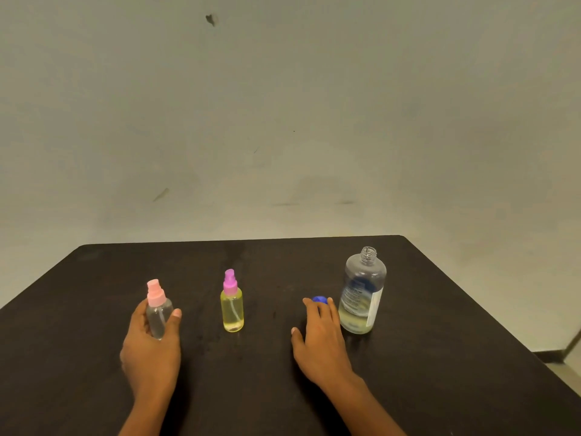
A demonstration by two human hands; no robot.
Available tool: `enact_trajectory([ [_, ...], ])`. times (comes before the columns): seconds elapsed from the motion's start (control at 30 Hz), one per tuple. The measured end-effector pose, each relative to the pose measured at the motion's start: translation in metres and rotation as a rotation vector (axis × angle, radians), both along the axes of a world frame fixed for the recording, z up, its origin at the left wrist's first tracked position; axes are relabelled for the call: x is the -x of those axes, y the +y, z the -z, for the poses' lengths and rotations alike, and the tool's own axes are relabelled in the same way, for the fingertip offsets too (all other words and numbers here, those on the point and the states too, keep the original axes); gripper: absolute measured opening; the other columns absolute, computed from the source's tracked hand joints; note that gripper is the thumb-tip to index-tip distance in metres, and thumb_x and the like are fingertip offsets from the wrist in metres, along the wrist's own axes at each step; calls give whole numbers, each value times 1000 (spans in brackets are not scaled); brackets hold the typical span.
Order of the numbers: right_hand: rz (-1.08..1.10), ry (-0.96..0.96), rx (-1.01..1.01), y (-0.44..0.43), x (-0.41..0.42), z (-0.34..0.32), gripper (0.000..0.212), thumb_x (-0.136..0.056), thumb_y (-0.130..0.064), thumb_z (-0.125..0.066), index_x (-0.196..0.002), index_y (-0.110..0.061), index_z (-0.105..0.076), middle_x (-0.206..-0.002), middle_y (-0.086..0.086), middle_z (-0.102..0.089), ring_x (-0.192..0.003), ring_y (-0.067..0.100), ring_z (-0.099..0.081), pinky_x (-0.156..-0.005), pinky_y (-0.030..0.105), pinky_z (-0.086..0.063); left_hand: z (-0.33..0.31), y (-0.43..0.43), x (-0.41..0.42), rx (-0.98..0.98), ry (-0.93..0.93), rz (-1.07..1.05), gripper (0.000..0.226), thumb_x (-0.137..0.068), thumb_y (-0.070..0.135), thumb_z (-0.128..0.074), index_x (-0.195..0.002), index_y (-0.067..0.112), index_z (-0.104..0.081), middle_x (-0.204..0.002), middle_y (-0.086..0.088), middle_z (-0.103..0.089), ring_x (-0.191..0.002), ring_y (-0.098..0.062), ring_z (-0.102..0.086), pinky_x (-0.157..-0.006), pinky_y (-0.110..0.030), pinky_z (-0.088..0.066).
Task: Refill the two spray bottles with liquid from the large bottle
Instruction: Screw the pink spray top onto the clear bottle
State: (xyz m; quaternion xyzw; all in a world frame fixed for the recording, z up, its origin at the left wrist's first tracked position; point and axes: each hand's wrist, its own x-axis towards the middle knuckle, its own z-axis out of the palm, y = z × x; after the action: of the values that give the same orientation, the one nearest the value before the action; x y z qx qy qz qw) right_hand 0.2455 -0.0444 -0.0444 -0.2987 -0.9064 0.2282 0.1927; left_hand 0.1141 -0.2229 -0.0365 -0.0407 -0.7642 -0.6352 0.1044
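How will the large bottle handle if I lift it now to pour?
The large bottle looks roughly a quarter full, so probably light for its size. Its threaded neck is uncapped, so any sudden tilt would likely spill. The clear plastic wall may flex if squeezed.

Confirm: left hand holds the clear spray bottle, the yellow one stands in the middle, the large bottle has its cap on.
Wrong on the cap. The head view shows the large bottle open-necked; a blue cap lies on the table at the right hand. The rest holds.
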Motion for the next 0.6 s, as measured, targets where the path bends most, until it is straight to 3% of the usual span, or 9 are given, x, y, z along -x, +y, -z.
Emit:
enact_trajectory([
  [0.1,5,0,-10,1,1,3,58,-97,-30,-48,-148,-16,-24,-150,1,-28,-146,21,-12,-118,28,-17,0,0,0,-4,4,-1,55,-85,23,-67,-136,19,-45,-129,-13,-57,-118,-33,-53,-100,-50,-40],
  [0.27,37,100,-69,3,1,0,52,-94,-28,-52,-141,-20,-32,-132,-2,-36,-123,12,-35,-103,22,-35,-2,3,-3,-16,44,-65,69,-82,21,-71,-140,19,-35,-140,-9,-47,-128,-29,-44,-106,-49,-35],
  [0.37,-5,118,-68,7,3,-2,58,-96,-28,-51,-147,-23,-25,-146,0,-25,-136,14,-25,-109,21,-30,-11,5,-12,2,157,-138,70,-80,10,-71,-140,11,-34,-140,-14,-41,-130,-28,-37,-107,-46,-33],
  [0.47,-122,19,-63,8,9,1,61,-99,-35,-44,-152,-29,-13,-161,-5,0,-148,17,7,-118,30,-10,-14,8,-21,42,344,-146,70,-76,2,-72,-135,6,-36,-134,-18,-42,-124,-32,-38,-102,-49,-38],
  [0.53,-153,-70,-106,8,13,4,58,-100,-40,-39,-152,-30,-13,-162,-6,2,-148,17,14,-119,36,-7,-12,12,-26,72,475,-98,66,-75,4,-72,-132,5,-39,-130,-19,-43,-120,-33,-40,-99,-49,-40],
  [0.6,-149,-96,-125,8,14,6,56,-100,-40,-38,-151,-26,-19,-161,-4,-7,-148,17,11,-120,35,-9,-10,17,-32,90,552,-10,62,-74,5,-71,-129,6,-42,-130,-15,-45,-124,-24,-39,-100,-48,-39],
])
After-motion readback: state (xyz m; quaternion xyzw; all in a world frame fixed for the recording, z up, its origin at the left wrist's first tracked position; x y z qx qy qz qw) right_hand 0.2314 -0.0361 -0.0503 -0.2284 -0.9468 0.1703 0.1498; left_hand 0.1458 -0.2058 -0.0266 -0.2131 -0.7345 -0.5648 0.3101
